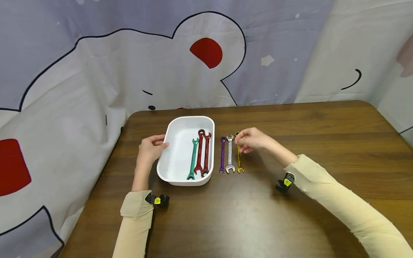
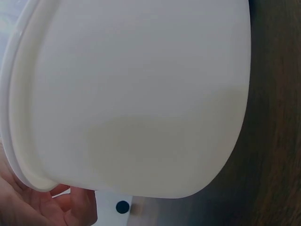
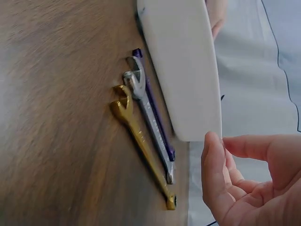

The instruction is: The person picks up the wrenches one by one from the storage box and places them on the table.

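A printed cloth (image 1: 274, 79) backs the brown table (image 1: 245, 222), left hand (image 1: 150, 148) gripping the tray (image 1: 177, 152), right hand (image 1: 253, 139) curled empty

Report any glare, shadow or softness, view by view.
Head view: glare on the table, soft shadow below the right sleeve; left wrist view: the white tray shows a darker patch on its side; right wrist view: lettering on the silver wrench looks too soft to read.

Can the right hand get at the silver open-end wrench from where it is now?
Probably yes. The right hand looks empty and hovers over the gold wrench; the silver open-end wrench lies just beside that one on the table, outside the white tray, with nothing covering it.
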Motion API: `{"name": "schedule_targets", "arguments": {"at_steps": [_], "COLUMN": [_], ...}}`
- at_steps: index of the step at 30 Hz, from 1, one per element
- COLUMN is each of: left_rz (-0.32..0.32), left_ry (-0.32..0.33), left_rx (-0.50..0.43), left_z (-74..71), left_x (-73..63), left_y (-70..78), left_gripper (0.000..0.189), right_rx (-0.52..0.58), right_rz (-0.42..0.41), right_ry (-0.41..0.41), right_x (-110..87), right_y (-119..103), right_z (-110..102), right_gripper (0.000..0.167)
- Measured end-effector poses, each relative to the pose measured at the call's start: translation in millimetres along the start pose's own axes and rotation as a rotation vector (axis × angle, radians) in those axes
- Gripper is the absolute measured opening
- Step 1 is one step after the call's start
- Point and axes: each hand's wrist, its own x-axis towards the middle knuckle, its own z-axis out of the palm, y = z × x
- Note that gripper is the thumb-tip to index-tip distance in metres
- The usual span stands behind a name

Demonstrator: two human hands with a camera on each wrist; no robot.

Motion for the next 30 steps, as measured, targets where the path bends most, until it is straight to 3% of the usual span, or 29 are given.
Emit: {"name": "schedule_targets", "arguments": {"at_steps": [16,30], "left_rz": [-0.009,-0.006], "left_ry": [-0.009,-0.017], "left_rx": [-0.004,-0.01], "left_z": [0.3,-0.9], "left_x": [0.5,0.2], "left_y": [-1.2,-1.8], "left_gripper": [0.042,0.042], "right_rx": [0.045,0.007], "right_rz": [-0.068,-0.113], "right_ry": [-0.029,-0.036], "right_x": [2.0,4.1], "right_y": [-21.5,-39.3], "right_z": [16.1,26.9], "right_gripper": [0.027,0.025]}}
